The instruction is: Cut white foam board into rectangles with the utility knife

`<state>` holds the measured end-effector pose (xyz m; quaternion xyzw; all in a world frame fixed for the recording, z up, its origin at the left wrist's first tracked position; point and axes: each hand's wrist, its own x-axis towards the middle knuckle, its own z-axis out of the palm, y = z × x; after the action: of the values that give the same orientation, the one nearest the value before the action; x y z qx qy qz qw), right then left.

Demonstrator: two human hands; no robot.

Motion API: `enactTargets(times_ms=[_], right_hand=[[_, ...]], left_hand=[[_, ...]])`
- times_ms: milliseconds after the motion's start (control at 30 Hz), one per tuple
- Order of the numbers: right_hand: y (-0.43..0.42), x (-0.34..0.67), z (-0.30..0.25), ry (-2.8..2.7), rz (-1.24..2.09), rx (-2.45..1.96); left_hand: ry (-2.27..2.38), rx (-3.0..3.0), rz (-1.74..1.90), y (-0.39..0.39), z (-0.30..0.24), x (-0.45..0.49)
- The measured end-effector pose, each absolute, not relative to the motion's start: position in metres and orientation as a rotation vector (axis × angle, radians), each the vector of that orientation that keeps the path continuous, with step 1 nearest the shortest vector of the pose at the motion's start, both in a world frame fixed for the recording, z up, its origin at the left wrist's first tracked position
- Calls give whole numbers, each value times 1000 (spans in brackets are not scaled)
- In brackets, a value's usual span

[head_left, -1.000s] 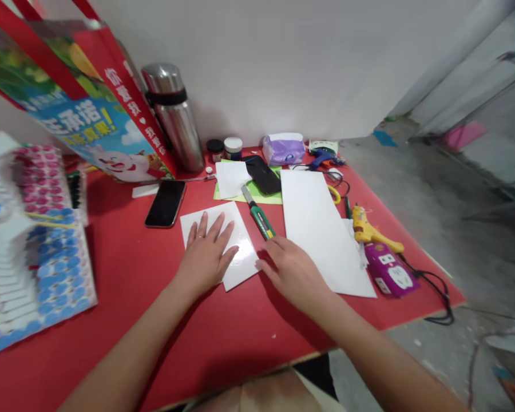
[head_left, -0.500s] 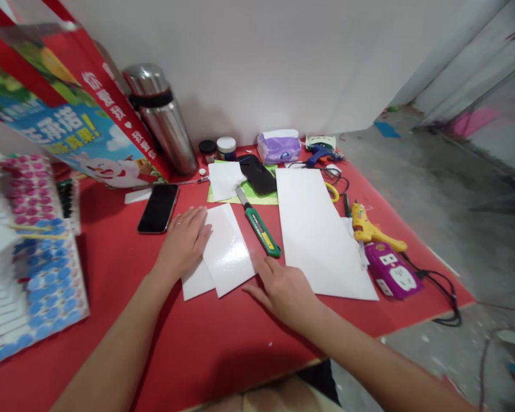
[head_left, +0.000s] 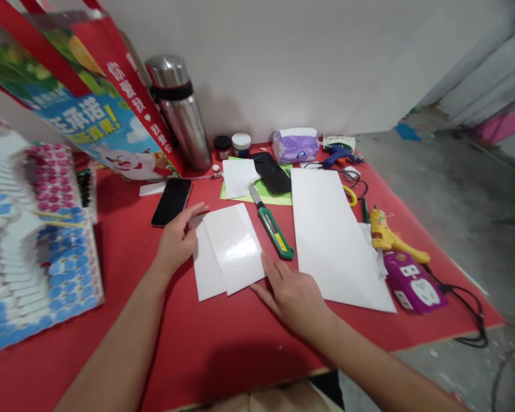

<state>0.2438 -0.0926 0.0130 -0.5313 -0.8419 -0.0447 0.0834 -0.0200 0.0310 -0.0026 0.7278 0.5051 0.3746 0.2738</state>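
Two white cards lie overlapped on the red table: a glossy upper card (head_left: pixel 236 246) and a lower card (head_left: pixel 208 269) showing along its left side. My left hand (head_left: pixel 178 240) rests at the left edge of the lower card, its fingers stretched forward and apart. At the lower right corner of the upper card is my right hand (head_left: pixel 296 292), fingertips against the edge and thumb spread below. Between the cards and a long white board (head_left: pixel 330 240) lies a green utility knife (head_left: pixel 274 229), its blade pointing away from me.
A black phone (head_left: pixel 172 201), a steel thermos (head_left: pixel 184 114) and a printed bag (head_left: pixel 107 120) stand or lie at left, near blue and pink rolled pieces (head_left: pixel 71 240). On the right are a yellow glue gun (head_left: pixel 390 237) and a purple power socket (head_left: pixel 414 283). Tissues (head_left: pixel 296 146) sit behind.
My left hand has drawn back off the top of the cards to their left edge. My right hand stays at the card corner. The view has shifted slightly left.
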Motion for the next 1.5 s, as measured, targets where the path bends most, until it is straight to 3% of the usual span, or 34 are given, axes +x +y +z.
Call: enactTargets(times_ms=[800, 1500], right_hand=[[-96, 244, 7, -2412, -179, -1576], [-96, 241, 11, -2418, 79, -1707]], left_hand=[[1297, 2514, 718, 20, 1, 21], [1446, 2658, 589, 31, -4, 11]])
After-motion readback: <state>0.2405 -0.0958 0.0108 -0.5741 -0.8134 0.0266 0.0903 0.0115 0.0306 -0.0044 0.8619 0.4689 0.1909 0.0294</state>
